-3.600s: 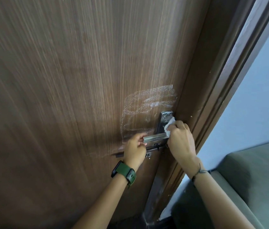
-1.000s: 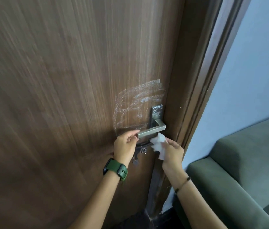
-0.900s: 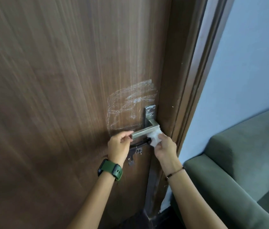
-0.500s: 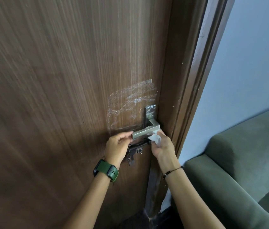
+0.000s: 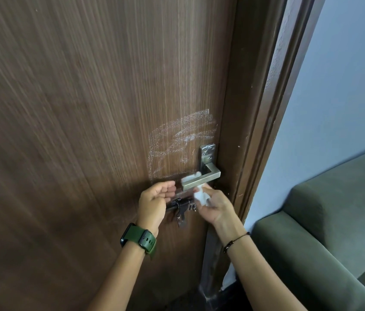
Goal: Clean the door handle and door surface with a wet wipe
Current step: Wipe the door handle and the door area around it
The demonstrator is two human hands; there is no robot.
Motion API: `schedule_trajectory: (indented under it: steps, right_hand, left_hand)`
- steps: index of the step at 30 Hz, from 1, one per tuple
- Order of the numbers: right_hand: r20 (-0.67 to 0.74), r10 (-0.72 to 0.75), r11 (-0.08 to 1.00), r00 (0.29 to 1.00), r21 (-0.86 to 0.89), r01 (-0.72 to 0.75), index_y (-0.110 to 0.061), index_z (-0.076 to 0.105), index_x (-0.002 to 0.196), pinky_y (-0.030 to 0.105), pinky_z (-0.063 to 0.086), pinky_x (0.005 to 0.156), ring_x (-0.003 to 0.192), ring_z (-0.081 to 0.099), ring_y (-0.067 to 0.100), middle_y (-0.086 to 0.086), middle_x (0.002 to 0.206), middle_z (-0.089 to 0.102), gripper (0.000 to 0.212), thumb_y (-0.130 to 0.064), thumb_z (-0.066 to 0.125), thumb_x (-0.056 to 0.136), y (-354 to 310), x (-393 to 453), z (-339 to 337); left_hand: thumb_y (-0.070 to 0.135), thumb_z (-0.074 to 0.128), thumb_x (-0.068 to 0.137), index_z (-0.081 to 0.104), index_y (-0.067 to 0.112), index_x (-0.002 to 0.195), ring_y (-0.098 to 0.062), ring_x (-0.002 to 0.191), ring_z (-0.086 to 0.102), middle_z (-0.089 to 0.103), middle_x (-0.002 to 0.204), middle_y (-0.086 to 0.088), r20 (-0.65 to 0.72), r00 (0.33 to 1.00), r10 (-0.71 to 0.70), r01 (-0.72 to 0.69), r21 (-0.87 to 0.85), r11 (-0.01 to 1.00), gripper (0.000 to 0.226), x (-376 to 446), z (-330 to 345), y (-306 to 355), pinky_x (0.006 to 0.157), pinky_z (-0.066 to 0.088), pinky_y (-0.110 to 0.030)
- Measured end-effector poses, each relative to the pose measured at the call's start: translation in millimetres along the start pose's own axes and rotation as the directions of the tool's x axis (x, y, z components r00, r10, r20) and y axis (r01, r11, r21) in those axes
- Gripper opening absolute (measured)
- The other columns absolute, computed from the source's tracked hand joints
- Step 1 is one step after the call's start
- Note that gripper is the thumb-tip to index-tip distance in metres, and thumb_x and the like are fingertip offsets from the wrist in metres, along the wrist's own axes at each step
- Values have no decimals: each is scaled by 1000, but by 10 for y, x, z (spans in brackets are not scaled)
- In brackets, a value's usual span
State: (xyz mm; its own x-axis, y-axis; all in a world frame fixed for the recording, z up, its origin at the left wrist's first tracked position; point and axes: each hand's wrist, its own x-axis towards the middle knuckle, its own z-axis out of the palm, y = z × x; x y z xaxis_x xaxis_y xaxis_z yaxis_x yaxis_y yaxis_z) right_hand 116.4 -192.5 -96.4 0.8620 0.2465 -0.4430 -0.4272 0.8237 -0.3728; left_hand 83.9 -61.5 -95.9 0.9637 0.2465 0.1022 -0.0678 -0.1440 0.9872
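Note:
The brown wood-grain door (image 5: pixel 87 131) fills the left of the view. Its metal lever handle (image 5: pixel 204 178) sticks out from a back plate (image 5: pixel 207 153) near the door's right edge. My right hand (image 5: pixel 216 208) is shut on a crumpled white wet wipe (image 5: pixel 200 196), pressed against the underside of the lever. A white bit also shows on top of the lever near its free end. My left hand (image 5: pixel 155 199) is cupped just left of the lever's end, holding nothing, with a small gap to the metal. A whitish wet smear (image 5: pixel 181 142) marks the door above the handle.
A dark sliding bolt latch (image 5: pixel 182 208) sits on the door just under the handle, between my hands. The door frame (image 5: pixel 258 131) runs down the right side. Beyond it are a pale blue wall (image 5: pixel 345 86) and a green sofa (image 5: pixel 334 232).
My left hand has let go of the lever's end and drawn back a little to the left. My right hand has slid the wipe leftward along the lever's underside.

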Motion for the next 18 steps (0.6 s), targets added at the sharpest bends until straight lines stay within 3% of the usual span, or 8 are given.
schedule_trajectory:
  steps: [4,7,9,10,12,14,16,18]
  right_hand:
    - [44,43,999,998,8,-43,3,58,96,20,54,44,53,64,16,18,88,59,21,2,37,97,93,-47,18]
    - [16,32,990,999,-136,-29,9,55,113,22,57,52,74,63,20,23,107,61,23,3,46,93,111,-81,-77]
    - [-40,-61,963,997,-267,48,7,62,107,24,56,51,74,67,23,23,107,65,19,2,55,89,7,-159,-229]
    - [-56,-176,922,983,-358,145,1,67,97,25,55,52,72,69,22,20,100,68,13,2,59,86,-58,-186,-319]
    - [-47,-482,747,875,-543,383,-9,69,84,26,54,58,74,67,21,14,91,68,10,-1,64,83,-210,-227,-427]
    - [-46,-704,546,708,-672,500,-16,65,86,27,51,64,76,62,19,10,88,63,12,-4,65,82,-331,-202,-384]
    - [-23,-779,446,626,-722,529,-20,61,82,28,50,67,76,60,17,6,85,62,16,-4,65,83,-273,-139,-256]
    - [84,-805,329,588,-761,559,-23,60,76,17,48,66,71,59,2,-2,79,63,22,-3,65,82,3,-90,-135]
  left_hand:
    - [-20,30,73,66,14,96,-10,83,65,69,88,-1,-2,1000,-21,21,-25,999,54,41,2,-4,73,52,-18]
    - [-21,31,73,65,10,100,-10,84,66,69,90,-3,52,998,-42,45,-42,998,53,71,71,10,76,53,-20]
    - [-22,30,74,65,15,98,-15,89,65,69,94,-7,97,994,-49,53,-37,998,56,73,101,7,81,52,-26]
    - [-22,29,75,66,18,95,-15,89,64,69,93,-5,112,993,-46,50,-32,998,58,77,110,3,81,52,-24]
    - [-20,29,77,67,21,90,-13,86,65,69,90,-2,106,993,-46,49,-18,999,57,100,131,-6,78,51,-20]
    - [-20,30,76,69,15,89,-14,81,65,69,86,-2,68,996,-61,63,-26,998,53,119,160,-4,72,52,-17]
    - [-20,31,75,69,12,89,-12,78,65,69,83,-3,49,996,-68,70,-33,997,52,131,179,6,67,51,-14]
    - [-20,30,74,69,13,87,-12,79,65,70,86,-6,51,996,-68,70,-36,997,53,138,179,11,69,51,-16]
